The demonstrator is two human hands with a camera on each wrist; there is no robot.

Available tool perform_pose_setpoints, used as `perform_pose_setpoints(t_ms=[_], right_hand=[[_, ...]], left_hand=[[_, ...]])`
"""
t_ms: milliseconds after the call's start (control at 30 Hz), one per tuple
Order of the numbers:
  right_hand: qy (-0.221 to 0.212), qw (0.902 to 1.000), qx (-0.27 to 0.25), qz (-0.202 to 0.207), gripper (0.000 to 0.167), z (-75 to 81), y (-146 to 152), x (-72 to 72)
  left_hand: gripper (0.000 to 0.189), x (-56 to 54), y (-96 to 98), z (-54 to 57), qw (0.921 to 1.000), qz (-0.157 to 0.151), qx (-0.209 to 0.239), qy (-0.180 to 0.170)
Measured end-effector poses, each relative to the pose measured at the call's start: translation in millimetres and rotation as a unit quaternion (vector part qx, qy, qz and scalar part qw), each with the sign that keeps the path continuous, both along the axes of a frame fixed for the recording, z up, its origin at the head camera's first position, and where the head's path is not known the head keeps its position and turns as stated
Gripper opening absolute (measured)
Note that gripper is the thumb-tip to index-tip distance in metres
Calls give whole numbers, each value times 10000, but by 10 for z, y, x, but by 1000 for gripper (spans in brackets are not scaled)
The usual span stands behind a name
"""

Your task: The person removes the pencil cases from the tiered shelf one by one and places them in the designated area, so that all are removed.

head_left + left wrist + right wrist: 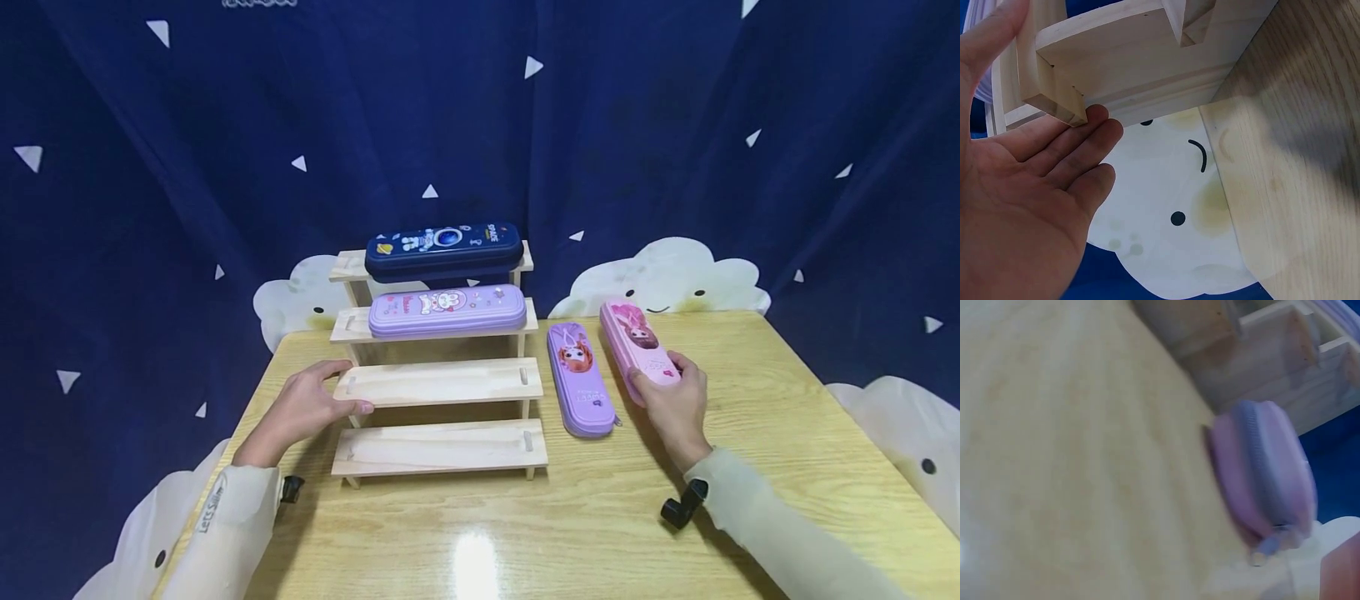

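Observation:
My right hand [677, 414] grips the near end of a pink pencil case [628, 337] with a doll picture, thumb on one side and fingers on the other. Beside it, a lilac pencil case [581, 379] with a doll picture lies on the table; its zipped end shows blurred in the right wrist view. My left hand [309, 407] holds the left end of a tiered wooden shelf [438, 383] at the second step from the bottom. In the left wrist view, fingertips [1100, 115] touch the wood and the thumb lies across from them.
A navy space pencil case [442, 250] sits on the top step, and a lilac rabbit pencil case [447, 311] on the step below. The two lower steps show bare wood. A blue curtain [450, 108] and white cloud shapes [675, 275] stand behind the wooden table [600, 533].

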State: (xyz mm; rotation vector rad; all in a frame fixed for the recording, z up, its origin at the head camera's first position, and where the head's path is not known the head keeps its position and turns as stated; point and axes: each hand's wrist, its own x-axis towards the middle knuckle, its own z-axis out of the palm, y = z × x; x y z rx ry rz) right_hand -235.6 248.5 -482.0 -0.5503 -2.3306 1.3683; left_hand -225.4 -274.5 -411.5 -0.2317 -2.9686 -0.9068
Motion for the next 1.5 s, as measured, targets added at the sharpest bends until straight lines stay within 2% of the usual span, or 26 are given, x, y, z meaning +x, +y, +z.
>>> perform_pose_setpoints(t_ms=[200,433,967,1333,1500], right_hand=[[-187,9998,-29,-9,83,-185,-18,14],[-178,9994,167,243,85,-261,-43,4],[-402,9972,459,436,97,-272,-88,61],[-393,9972,219,600,100,-270,-74,74],[-344,9964,-72,771,107,-184,-43,114]], left_hand=[[97,4,4,-5,10000,25,-6,-39],[96,0,-1,-2,10000,0,26,-23],[98,-5,0,-8,9999,50,71,-56],[97,-1,-8,12,9999,61,93,-68],[97,2,-10,-5,10000,15,91,-16]])
